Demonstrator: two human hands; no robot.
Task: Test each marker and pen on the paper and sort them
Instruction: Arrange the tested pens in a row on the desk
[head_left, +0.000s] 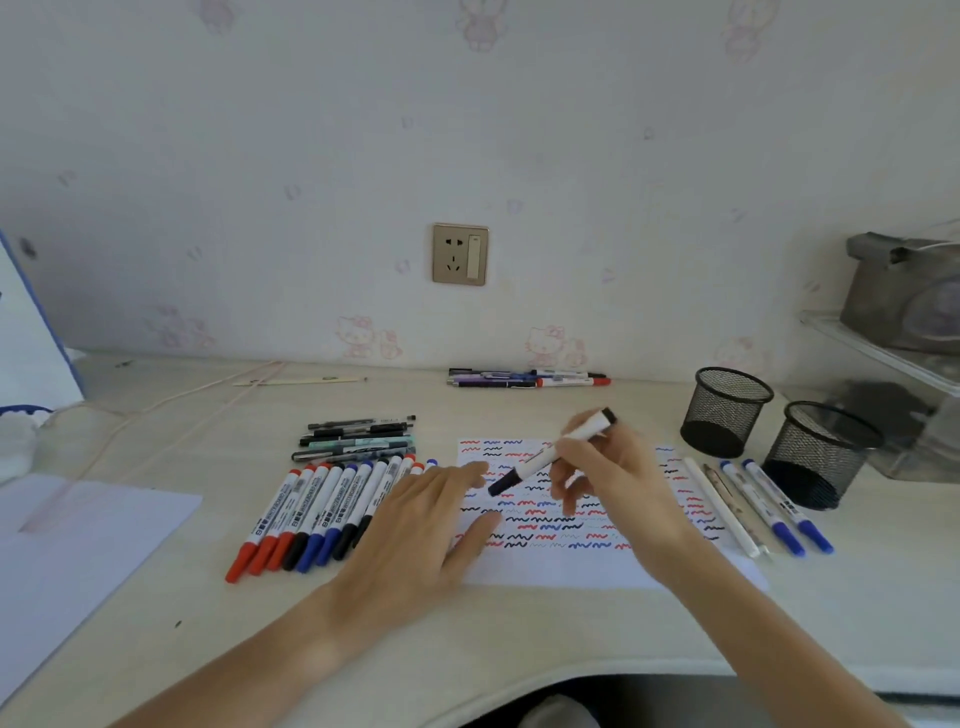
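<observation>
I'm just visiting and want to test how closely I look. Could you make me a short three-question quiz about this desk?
1. True or false: the right hand holds a black-capped marker.
2. What does the left hand rest on: A) the paper edge, B) a mesh cup, C) the socket?
3. How many mesh cups stand on the desk?

Key: 1 true; 2 A; 3 two.

A single wide-angle view is taken from head height, directed forward and down across the desk (519, 623) toward the wall (467, 130). The near desk edge is seen close below; straight lines are bowed.
</observation>
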